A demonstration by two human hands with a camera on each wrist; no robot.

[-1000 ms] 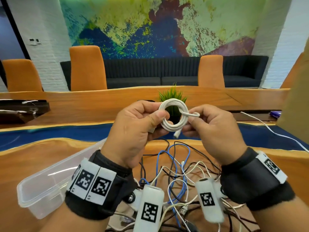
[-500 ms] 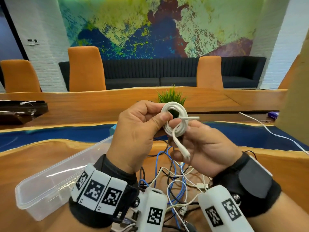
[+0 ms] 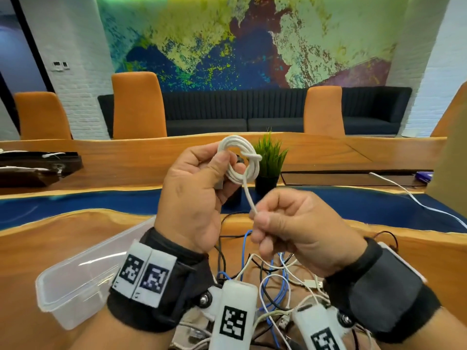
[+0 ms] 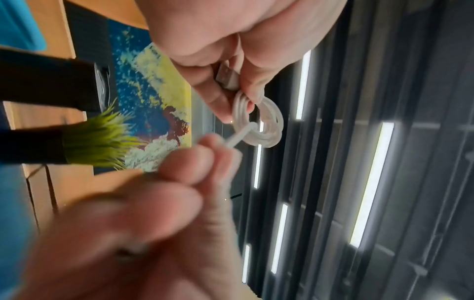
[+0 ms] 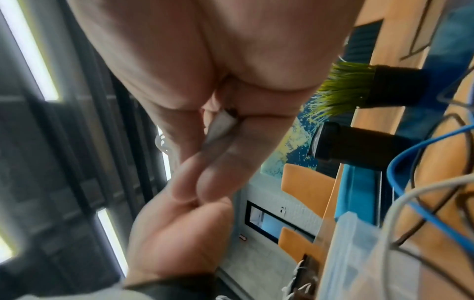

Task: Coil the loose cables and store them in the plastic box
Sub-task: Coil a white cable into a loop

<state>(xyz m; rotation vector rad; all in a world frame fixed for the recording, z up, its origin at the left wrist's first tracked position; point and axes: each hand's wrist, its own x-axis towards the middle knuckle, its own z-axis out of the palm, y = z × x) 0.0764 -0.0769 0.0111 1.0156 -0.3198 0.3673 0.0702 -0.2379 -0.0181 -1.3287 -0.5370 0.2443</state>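
Observation:
A white cable coil (image 3: 240,157) is held up over the table by my left hand (image 3: 202,183), fingers and thumb curled round its left side. Its USB plug (image 4: 227,78) lies in that palm in the left wrist view, beside the coil (image 4: 266,125). The cable's free end runs through the loop and down to my right hand (image 3: 283,228), which pinches it taut below and right of the coil. That plug end (image 5: 220,123) shows between my right fingers. The clear plastic box (image 3: 75,281) sits on the table at lower left, nothing visible inside. A tangle of loose cables (image 3: 273,276) lies under my wrists.
A small potted grass plant (image 3: 269,165) stands just behind the coil. A white cable (image 3: 417,200) trails across the table at right. Dark trays (image 3: 30,168) lie at far left. Orange chairs and a dark sofa line the far side.
My right hand has come down and away from the coil, drawing the free end through the loop until it is taut. The left hand has raised the coil slightly.

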